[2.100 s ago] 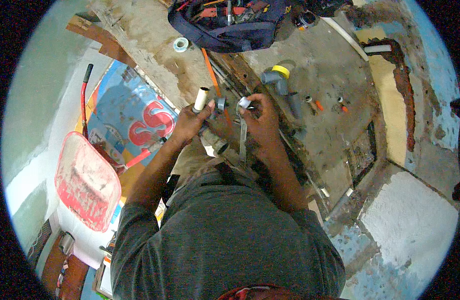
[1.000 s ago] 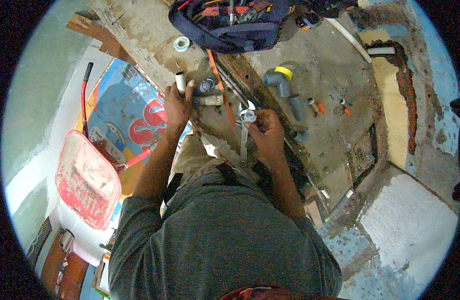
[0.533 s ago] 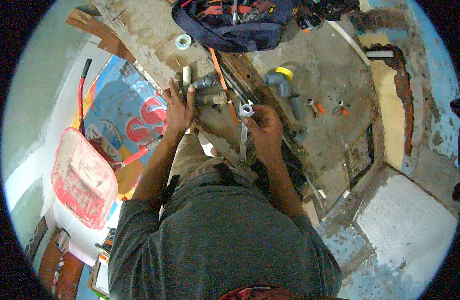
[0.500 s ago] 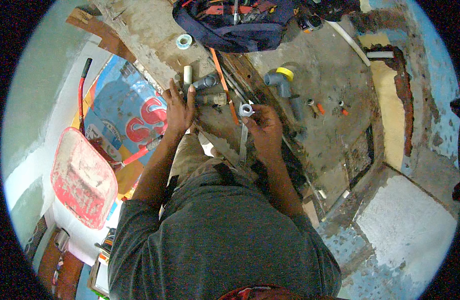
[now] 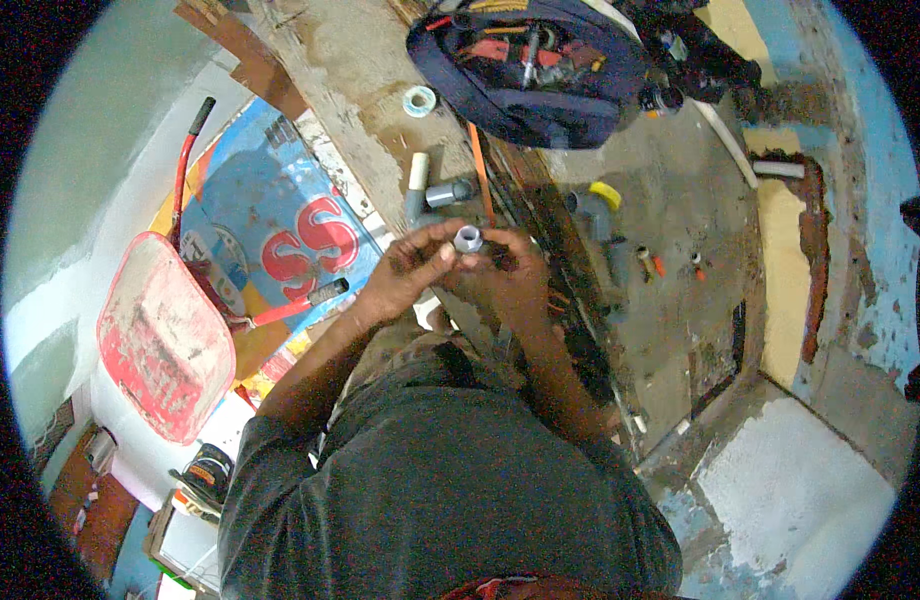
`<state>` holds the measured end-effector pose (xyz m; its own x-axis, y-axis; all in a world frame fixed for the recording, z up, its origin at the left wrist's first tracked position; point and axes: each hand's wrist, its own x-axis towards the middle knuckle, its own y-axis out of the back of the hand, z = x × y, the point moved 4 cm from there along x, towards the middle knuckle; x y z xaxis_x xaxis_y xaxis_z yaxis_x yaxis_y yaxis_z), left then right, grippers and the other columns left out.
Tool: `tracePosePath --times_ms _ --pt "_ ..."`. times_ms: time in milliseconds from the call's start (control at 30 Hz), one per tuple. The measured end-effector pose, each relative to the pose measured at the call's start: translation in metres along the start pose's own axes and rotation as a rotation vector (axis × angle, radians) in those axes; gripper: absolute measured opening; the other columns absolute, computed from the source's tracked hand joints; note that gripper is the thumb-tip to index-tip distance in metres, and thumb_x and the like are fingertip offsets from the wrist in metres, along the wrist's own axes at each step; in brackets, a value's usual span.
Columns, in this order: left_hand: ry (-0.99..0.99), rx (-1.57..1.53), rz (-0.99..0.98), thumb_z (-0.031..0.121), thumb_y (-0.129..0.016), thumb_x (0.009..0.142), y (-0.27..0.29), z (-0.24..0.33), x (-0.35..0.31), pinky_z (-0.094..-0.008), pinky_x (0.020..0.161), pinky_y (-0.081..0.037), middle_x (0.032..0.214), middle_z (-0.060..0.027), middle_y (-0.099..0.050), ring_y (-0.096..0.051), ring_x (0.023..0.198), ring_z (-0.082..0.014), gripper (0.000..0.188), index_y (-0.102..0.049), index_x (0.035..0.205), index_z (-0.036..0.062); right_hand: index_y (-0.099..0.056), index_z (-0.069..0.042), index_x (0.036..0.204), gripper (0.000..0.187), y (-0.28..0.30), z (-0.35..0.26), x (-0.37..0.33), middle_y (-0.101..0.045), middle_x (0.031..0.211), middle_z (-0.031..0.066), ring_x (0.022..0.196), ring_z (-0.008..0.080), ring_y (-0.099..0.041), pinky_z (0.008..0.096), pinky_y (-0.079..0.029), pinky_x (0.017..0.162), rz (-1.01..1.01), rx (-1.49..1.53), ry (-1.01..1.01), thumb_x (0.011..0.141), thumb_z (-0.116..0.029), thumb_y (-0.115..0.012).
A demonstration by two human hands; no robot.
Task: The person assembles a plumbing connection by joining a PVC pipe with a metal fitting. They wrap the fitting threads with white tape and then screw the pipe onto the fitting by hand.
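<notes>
A small light-grey pipe fitting (image 5: 468,239), ring-shaped with an open bore, is held between both hands in front of my body. My left hand (image 5: 405,275) pinches its left side with thumb and fingertips. From the right, the fingers of my right hand (image 5: 517,280) close on the same fitting. Just beyond them on the wooden planks lie a grey elbow fitting (image 5: 450,193) and an upright piece of pipe with a cream end (image 5: 420,172). A roll of white tape (image 5: 419,101) rests farther off.
A dark tool bag (image 5: 570,120) full of tools sits at the far side. To the right are a grey elbow with a yellow cap (image 5: 606,195) and small orange-tipped pieces (image 5: 659,266). A red wheelbarrow (image 5: 168,335) stands at the left by a painted board (image 5: 235,180).
My left hand has left the pipe pieces and joined my right hand at the fitting. The fitting has come slightly nearer and left. The whole view has shifted a little.
</notes>
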<state>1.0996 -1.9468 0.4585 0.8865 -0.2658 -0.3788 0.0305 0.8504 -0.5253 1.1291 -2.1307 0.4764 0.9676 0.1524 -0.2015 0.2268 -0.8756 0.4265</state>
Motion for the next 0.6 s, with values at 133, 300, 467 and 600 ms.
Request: tracePosePath --times_ms 133,300,467,600 --pt "0.165 -0.184 0.104 0.027 -0.070 0.104 0.020 -0.009 -0.004 -0.0335 0.096 -0.060 0.113 -0.0054 -0.074 -0.071 0.105 -0.0154 0.034 -0.065 0.129 0.0041 -0.074 -0.004 0.114 0.031 -0.021 -0.034 0.019 -0.074 0.108 0.0114 0.095 0.0255 -0.070 0.0370 -0.055 0.087 -0.118 0.082 0.194 0.089 -0.022 -0.082" --pt "0.102 -0.241 0.216 0.020 -0.071 0.103 0.061 0.000 -0.014 -0.0330 0.094 -0.061 0.112 -0.0061 -0.074 -0.071 0.102 -0.0142 0.015 -0.069 0.110 0.0063 -0.075 -0.003 0.108 0.023 -0.043 -0.059 0.066 -0.073 0.103 0.0133 0.094 0.0288 -0.072 0.0377 -0.056 0.084 -0.357 -0.076 0.232 0.089 -0.016 -0.077" --pt "-0.110 -0.062 0.276 0.005 -0.070 0.100 0.110 0.027 -0.010 -0.0313 0.088 -0.060 0.121 -0.0140 -0.073 -0.072 0.099 -0.0156 0.016 -0.061 0.087 0.0063 -0.072 -0.002 0.107 0.017 -0.074 -0.074 0.101 -0.069 0.102 0.0138 0.091 0.0301 -0.071 0.0387 -0.057 0.080 -0.414 -0.142 0.366 0.091 -0.009 -0.073" --pt "-0.267 -0.114 0.209 0.001 -0.069 0.099 0.133 0.045 -0.011 -0.0315 0.081 -0.061 0.126 -0.0219 -0.071 -0.073 0.103 -0.0178 0.028 -0.049 0.080 0.0074 -0.068 -0.002 0.118 0.024 -0.087 -0.069 0.162 -0.067 0.112 0.0219 0.094 0.0396 -0.070 0.0480 -0.057 0.082 -0.115 -0.471 0.489 0.095 -0.010 -0.066"
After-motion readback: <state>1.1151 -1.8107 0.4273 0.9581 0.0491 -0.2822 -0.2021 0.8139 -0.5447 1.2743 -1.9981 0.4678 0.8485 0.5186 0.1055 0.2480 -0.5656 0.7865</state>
